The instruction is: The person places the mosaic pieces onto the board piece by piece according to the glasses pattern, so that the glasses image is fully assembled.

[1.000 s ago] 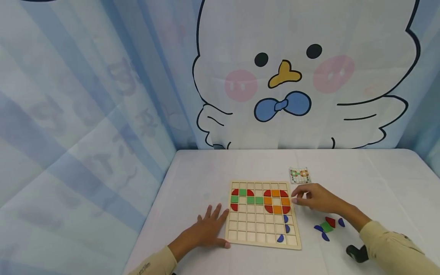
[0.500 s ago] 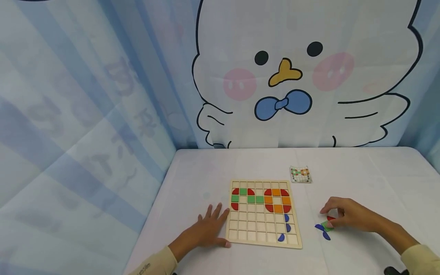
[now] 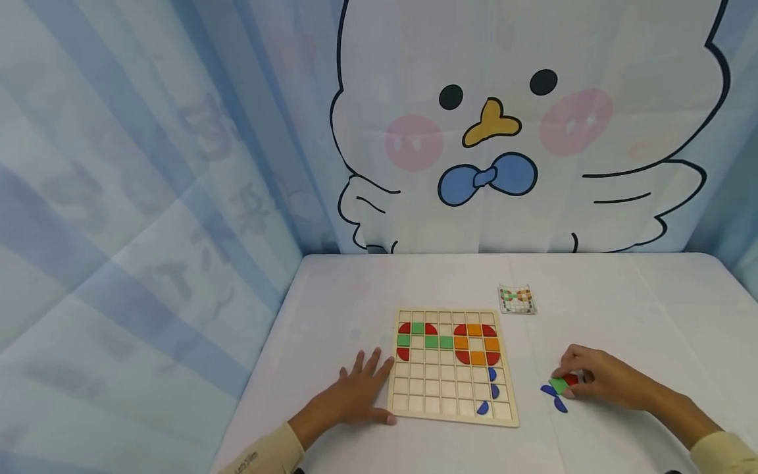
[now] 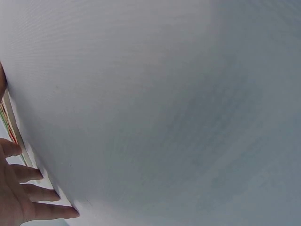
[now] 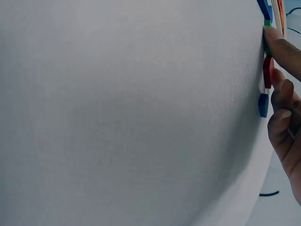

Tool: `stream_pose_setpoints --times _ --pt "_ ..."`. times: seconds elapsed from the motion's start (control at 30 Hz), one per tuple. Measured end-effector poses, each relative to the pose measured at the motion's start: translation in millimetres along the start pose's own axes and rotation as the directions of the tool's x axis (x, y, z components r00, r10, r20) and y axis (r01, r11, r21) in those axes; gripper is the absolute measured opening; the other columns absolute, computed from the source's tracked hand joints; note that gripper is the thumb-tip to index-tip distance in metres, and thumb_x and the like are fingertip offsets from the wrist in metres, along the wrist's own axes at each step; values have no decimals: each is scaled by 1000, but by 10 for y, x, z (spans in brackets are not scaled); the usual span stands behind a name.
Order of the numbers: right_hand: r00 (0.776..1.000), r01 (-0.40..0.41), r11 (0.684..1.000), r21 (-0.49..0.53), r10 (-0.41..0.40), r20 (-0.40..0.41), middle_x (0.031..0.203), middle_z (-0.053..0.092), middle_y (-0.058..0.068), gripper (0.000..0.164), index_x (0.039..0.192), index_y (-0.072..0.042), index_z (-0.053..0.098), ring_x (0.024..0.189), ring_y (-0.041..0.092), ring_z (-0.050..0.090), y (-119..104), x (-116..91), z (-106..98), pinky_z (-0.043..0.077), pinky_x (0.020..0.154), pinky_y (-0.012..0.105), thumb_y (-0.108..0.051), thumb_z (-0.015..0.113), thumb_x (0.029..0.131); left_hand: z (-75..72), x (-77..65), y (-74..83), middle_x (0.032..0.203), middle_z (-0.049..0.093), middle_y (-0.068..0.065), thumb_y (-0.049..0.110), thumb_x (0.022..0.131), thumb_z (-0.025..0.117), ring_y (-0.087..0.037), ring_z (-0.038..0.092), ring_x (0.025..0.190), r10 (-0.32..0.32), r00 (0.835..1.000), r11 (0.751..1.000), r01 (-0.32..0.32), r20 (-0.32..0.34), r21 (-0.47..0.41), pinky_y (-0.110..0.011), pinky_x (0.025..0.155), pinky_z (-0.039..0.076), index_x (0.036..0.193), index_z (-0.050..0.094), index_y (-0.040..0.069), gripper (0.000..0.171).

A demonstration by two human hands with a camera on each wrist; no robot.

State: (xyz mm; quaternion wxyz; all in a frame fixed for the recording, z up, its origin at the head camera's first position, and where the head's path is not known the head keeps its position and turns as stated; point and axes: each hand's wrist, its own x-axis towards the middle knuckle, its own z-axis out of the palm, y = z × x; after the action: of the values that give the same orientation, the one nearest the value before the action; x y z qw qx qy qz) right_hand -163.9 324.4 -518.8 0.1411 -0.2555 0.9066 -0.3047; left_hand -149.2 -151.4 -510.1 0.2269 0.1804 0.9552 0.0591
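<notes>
A wooden grid board (image 3: pixel 424 385) lies on the table with red, green and orange tiles set in its upper rows. My left hand (image 3: pixel 353 396) is spread flat at the board's left edge, thumb near its lower left corner; its fingers (image 4: pixel 40 193) also show in the left wrist view. To the right of the board, my right hand (image 3: pixel 604 378) pinches a green square tile (image 3: pixel 558 385) between thumb and forefinger. Beside it lies a red tile (image 3: pixel 571 379), partly under the hand. Blue half-round tiles (image 3: pixel 560 404) touch or nearly touch the green one. Another blue tile (image 5: pixel 263 105) sits below the right fingers.
Behind the board's right corner lies a small pattern card (image 3: pixel 517 299). Several blue half-round pieces (image 3: pixel 494 391) rest on the board's lower right squares. A curtain (image 3: pixel 414 217) with a cartoon bird hangs behind the white table (image 3: pixel 343 289).
My right hand has moved from the board's right edge rightward and down to the loose tiles, and now holds the green one. My left hand stays in place.
</notes>
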Motion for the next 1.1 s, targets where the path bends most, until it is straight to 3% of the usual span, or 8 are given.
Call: stream_pose_setpoints --times 0.3,0.63,0.83,1.1 --pt "999 -38 997 65 36 39 96 61 -10 24 102 -23 66 73 1 49 -68 29 22 45 63 19 -31 81 84 19 3 0 170 14 -9 72 74 72 -43 13 154 -15 1000 1000 15 9 -6 -71 111 30 161 22 29 109" --pt "998 -44 985 168 34 59 91 64 -9 12 100 -19 70 65 1 49 -135 92 11 43 57 21 -23 75 90 4 -13 -1 169 15 -13 71 76 72 -47 14 153 4 1000 1000 -4 -4 -4 -73 109 31 161 24 25 108" --pt "993 -90 961 263 68 94 94 60 4 28 119 -6 68 57 6 52 -262 243 -7 46 51 22 -19 70 93 -18 -30 14 169 15 -12 71 75 71 -46 15 153 -1 1000 1000 1 0 -1 -72 109 31 161 24 25 108" --pt "995 -15 947 322 -19 103 96 59 5 27 120 -5 68 61 7 52 -468 514 53 45 54 21 -18 68 96 -37 -19 27 169 15 -12 71 75 72 -46 14 153 -9 1000 1000 9 7 -5 -72 109 31 161 24 25 108"
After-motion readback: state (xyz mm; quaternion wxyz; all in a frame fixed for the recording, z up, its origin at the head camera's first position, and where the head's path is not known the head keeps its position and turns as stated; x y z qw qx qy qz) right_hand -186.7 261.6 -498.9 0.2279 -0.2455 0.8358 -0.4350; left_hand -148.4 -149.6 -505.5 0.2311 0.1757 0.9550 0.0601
